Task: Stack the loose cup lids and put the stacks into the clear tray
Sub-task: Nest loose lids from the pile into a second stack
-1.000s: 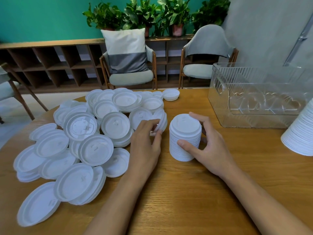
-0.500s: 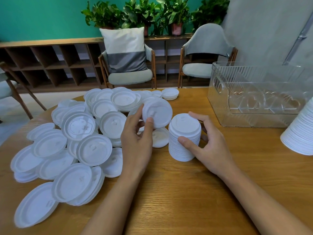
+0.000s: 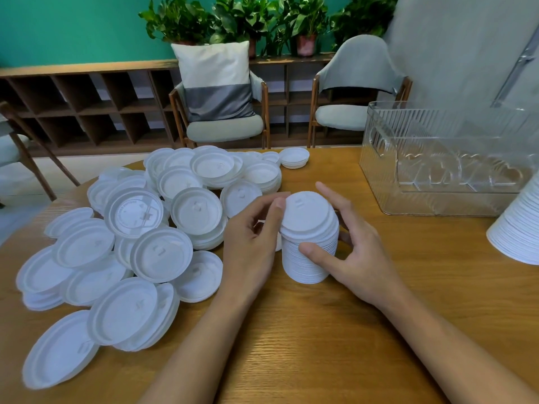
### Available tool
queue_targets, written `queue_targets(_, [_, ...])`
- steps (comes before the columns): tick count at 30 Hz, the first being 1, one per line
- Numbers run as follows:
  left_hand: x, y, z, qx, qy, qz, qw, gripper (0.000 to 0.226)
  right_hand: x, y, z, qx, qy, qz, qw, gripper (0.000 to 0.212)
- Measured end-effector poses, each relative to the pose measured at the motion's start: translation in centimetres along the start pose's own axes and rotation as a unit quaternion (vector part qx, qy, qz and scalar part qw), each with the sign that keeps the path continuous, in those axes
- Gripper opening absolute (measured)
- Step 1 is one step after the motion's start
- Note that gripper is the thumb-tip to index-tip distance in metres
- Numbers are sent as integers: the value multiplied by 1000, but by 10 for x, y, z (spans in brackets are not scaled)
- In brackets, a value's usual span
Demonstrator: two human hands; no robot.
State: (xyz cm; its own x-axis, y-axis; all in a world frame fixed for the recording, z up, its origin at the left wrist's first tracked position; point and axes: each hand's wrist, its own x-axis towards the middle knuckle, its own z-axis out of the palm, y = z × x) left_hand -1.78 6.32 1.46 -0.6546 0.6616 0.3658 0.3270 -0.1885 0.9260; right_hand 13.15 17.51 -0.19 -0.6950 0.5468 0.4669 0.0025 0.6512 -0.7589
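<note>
Item: 1 tall stack of white plastic cup lids (image 3: 300, 268), stood between both hands. Right hand (image 3: 355, 258) curled round its side, steadying. Left hand (image 3: 250, 243) pinched a tilted white plastic lid (image 3: 306, 217) on top (not yet seated); it likely wanted levelling before pressing. Clear ribbed plastic tray (image 3: 382, 170) lay beyond the right hand.

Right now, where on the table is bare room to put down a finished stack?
The table is bare between the lid stack, held by left hand and right hand, and the clear tray; also in front, between the forearms. Crowded: the left side, covered with loose lids. A second white stack takes the right edge.
</note>
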Motion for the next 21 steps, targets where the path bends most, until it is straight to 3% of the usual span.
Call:
queue_targets(7, [-5, 2, 1, 81, -67, 28, 994, 60, -1, 2, 0, 6, 9, -19, 1000, 76])
queue_targets(21, [-6, 0, 3, 71, -45, 15, 996, 64, -2, -2, 0, 6, -14, 5, 1000, 79])
